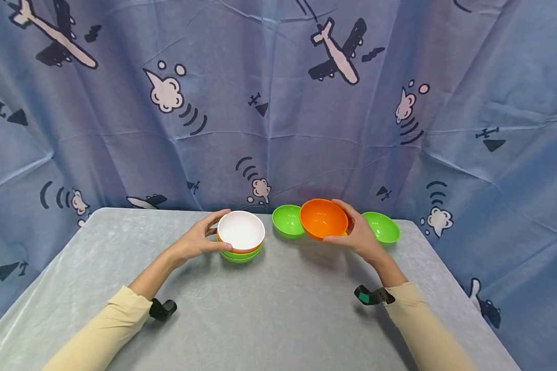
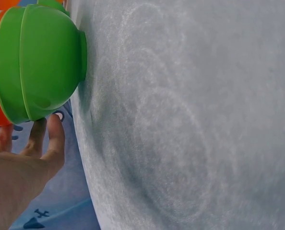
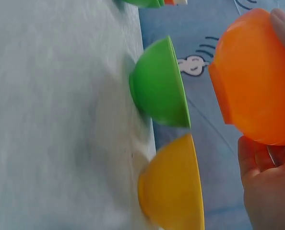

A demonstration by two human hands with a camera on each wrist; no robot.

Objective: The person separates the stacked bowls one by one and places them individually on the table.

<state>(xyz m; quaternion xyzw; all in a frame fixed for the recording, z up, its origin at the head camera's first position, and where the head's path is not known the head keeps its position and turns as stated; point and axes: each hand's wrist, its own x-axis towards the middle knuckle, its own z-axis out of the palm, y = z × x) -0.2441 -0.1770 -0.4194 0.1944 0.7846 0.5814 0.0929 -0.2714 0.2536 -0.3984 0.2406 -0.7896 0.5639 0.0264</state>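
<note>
My left hand holds the side of a stack of nested bowls, thumb at the front and fingers behind. A white bowl tops it, with an orange rim and green bowls beneath. My right hand grips an orange bowl by its right side, lifted off the table, as the right wrist view shows. Behind and beneath it stands a yellow bowl, mostly hidden in the head view. To that bowl's left is a green bowl.
Another green bowl stands at the back right, partly behind my right hand. The table has a pale grey cover. A blue patterned curtain hangs along its back edge. Each wrist wears a dark strap.
</note>
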